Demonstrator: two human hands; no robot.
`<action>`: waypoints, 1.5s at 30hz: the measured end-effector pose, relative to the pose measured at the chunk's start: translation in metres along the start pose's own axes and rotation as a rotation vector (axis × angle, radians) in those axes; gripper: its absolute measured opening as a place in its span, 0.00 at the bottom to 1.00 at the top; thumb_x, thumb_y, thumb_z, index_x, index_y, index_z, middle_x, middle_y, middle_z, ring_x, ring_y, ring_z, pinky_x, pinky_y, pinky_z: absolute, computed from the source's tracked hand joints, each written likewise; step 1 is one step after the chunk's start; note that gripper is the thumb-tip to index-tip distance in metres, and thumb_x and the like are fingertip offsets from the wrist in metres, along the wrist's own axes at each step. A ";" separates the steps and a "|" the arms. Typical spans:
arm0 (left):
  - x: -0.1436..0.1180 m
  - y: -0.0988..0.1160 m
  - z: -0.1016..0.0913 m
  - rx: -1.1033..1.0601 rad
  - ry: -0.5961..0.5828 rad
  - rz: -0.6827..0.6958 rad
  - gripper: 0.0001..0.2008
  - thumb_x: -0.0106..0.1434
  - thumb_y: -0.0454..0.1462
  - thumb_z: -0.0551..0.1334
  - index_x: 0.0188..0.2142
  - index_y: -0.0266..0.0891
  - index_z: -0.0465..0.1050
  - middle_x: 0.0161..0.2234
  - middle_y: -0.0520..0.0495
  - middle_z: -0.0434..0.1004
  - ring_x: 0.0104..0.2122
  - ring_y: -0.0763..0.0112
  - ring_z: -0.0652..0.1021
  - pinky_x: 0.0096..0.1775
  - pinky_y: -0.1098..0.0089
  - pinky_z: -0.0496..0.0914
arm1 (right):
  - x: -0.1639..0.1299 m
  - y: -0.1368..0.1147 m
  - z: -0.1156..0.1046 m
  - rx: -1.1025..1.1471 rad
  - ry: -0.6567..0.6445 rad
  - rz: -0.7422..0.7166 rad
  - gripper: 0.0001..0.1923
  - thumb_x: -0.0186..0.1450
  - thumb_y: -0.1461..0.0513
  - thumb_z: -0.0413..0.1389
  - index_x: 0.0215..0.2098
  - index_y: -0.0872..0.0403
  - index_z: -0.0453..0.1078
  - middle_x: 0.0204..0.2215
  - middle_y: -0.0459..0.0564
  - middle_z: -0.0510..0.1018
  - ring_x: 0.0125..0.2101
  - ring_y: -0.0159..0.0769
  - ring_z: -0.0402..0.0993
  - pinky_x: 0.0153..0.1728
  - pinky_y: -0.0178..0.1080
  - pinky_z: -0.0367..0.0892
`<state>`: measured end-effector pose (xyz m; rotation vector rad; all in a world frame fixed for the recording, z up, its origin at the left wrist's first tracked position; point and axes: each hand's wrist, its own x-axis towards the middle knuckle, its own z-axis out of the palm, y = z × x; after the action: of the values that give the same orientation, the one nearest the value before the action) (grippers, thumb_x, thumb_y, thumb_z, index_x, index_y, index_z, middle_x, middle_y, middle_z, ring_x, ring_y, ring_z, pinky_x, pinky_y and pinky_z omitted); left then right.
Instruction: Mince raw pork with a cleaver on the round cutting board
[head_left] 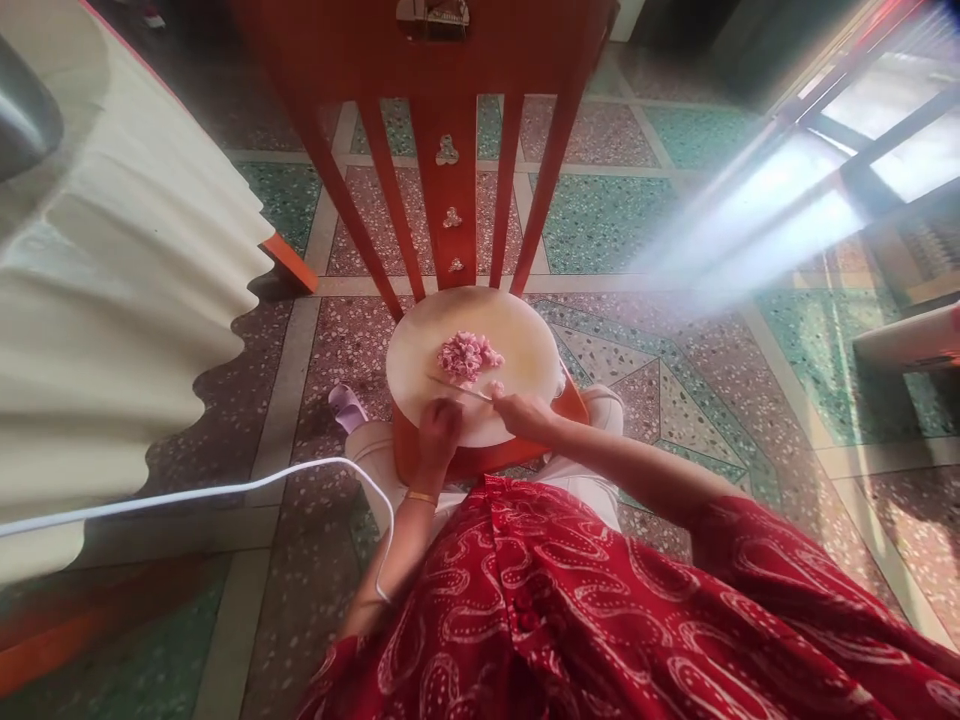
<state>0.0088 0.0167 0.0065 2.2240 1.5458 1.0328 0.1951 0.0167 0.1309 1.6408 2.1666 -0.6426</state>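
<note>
A round pale cutting board lies on the seat of an orange-red wooden chair. A small heap of pink chopped pieces sits near the board's middle. A thin knife lies across the board just below the heap. My left hand, fingers curled, is at the knife's handle end on the near edge of the board. My right hand rests on the board at the blade's other end, fingertips next to a few pink bits. Red patterned clothing fills the lower view.
A cream tablecloth with a scalloped edge hangs at the left. A white cable runs from the left toward my left arm. A pale slipper lies on the terrazzo floor. Bright window glare is at the upper right.
</note>
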 end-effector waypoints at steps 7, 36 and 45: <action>0.000 -0.003 0.005 0.073 -0.039 -0.008 0.07 0.62 0.34 0.55 0.35 0.40 0.71 0.35 0.44 0.73 0.38 0.62 0.71 0.42 0.62 0.66 | -0.002 -0.014 0.011 -0.035 0.033 -0.011 0.17 0.65 0.68 0.43 0.52 0.57 0.58 0.38 0.60 0.75 0.37 0.44 0.75 0.33 0.40 0.69; -0.003 0.007 -0.007 0.019 0.005 0.028 0.10 0.65 0.36 0.53 0.44 0.38 0.69 0.43 0.42 0.69 0.45 0.61 0.69 0.48 0.61 0.65 | 0.024 -0.006 0.004 -0.048 0.133 -0.031 0.15 0.66 0.67 0.42 0.49 0.57 0.62 0.41 0.61 0.74 0.39 0.41 0.74 0.34 0.37 0.67; 0.004 -0.001 -0.001 0.081 -0.053 0.018 0.07 0.63 0.34 0.54 0.36 0.40 0.71 0.36 0.44 0.73 0.40 0.61 0.71 0.44 0.61 0.67 | -0.011 -0.007 0.003 -0.020 0.010 -0.050 0.16 0.64 0.68 0.43 0.49 0.57 0.61 0.36 0.59 0.76 0.37 0.44 0.75 0.33 0.39 0.68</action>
<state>0.0083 0.0207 0.0078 2.3037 1.5741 0.9244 0.1919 0.0041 0.1350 1.5876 2.2197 -0.6255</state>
